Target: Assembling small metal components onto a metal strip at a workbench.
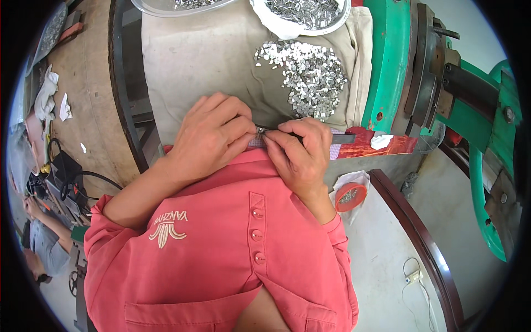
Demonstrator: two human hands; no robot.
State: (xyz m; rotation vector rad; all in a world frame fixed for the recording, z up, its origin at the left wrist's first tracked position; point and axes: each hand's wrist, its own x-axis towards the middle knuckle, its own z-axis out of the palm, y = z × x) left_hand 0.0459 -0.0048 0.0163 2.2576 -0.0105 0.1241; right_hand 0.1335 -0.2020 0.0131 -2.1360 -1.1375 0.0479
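Note:
My left hand [218, 133] is closed, its thumb and fingertips pinching a small silvery metal piece [259, 131] at the near edge of the cloth. Close against it, my right hand [303, 150] is curled with thumb and forefinger together. A dark, flat, narrow tool [344, 139] runs through the right hand and sticks out on its right side; its kind is hard to make out. Beyond the hands, a loose pile of small shiny metal pieces [315, 77] lies on the grey-beige cloth [193, 61].
A white bowl [276, 26] of metal pins and a clear tub [155, 10] of metal bits stand at the far edge. Right is a green machine [387, 61]. A red bowl [350, 197] sits lower right. Another person [50, 243] is at far left.

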